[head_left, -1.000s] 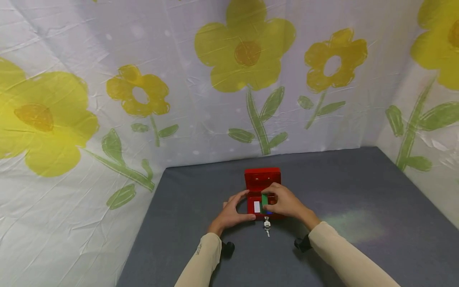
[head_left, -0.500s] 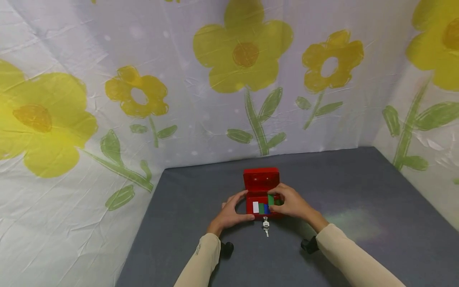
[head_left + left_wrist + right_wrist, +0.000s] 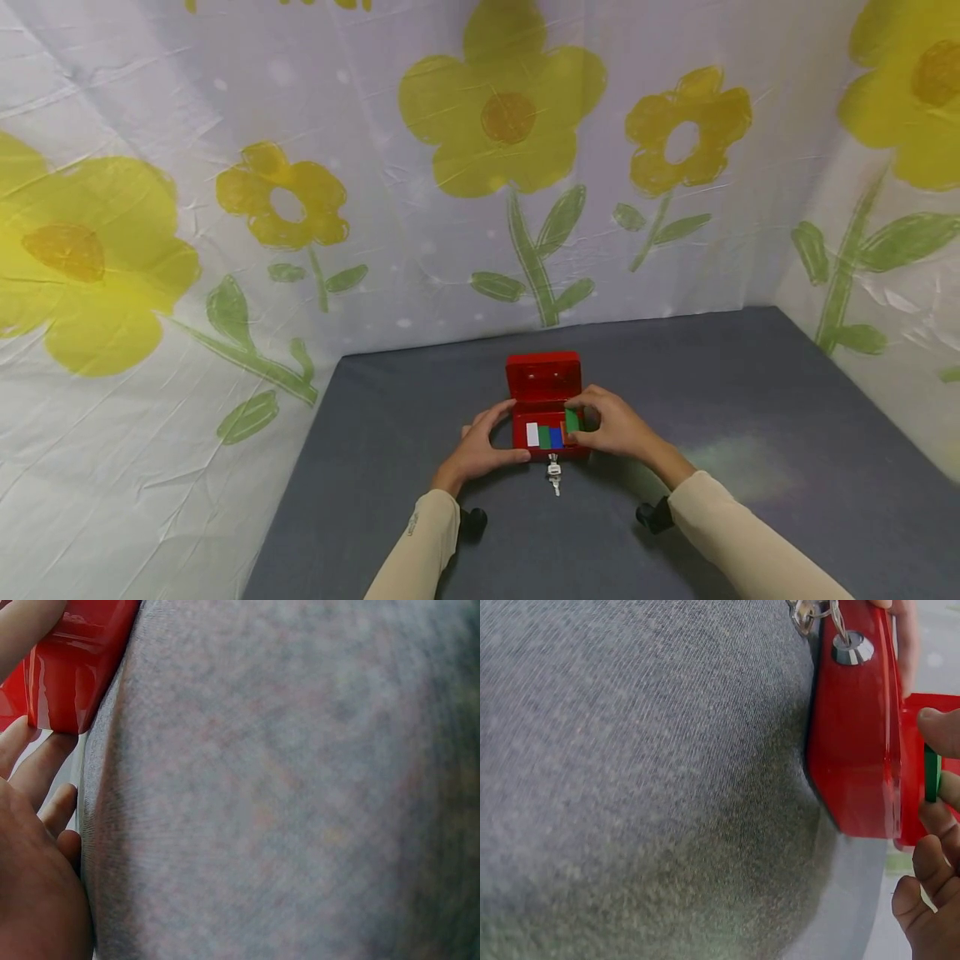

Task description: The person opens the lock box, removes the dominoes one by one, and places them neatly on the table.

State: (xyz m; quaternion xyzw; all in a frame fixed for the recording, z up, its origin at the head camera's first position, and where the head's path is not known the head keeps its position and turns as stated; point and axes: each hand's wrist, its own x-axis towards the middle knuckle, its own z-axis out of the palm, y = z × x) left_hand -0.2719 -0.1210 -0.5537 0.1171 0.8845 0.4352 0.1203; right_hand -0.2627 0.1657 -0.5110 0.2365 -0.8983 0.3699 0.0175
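Observation:
A red metal cash box [image 3: 573,455] stands on the table with its lid [image 3: 542,379] raised. My left hand [image 3: 480,450] grips its left side, thumb at the front corner and fingertips toward the back; the left wrist view shows fingertips at the red box wall [image 3: 64,682]. Between thumb and fingers, my right hand [image 3: 617,423] pinches a thin green rectangular block [image 3: 572,418] over the right end of the box. Inside, side by side, lie a white block [image 3: 532,434], a green one [image 3: 544,437], a blue one [image 3: 556,437] and a narrow orange one [image 3: 563,433].
Keys [image 3: 554,472] hang from the lock [image 3: 851,649] at the box front. The dark grey table [image 3: 420,383] ends at the back against a flower-printed curtain [image 3: 405,250]. Black wrist cameras [image 3: 472,523] sit below both wrists.
My right hand has moved to the right with the green block, from the middle of the box to its right end, uncovering the blocks inside. The left hand keeps its grip.

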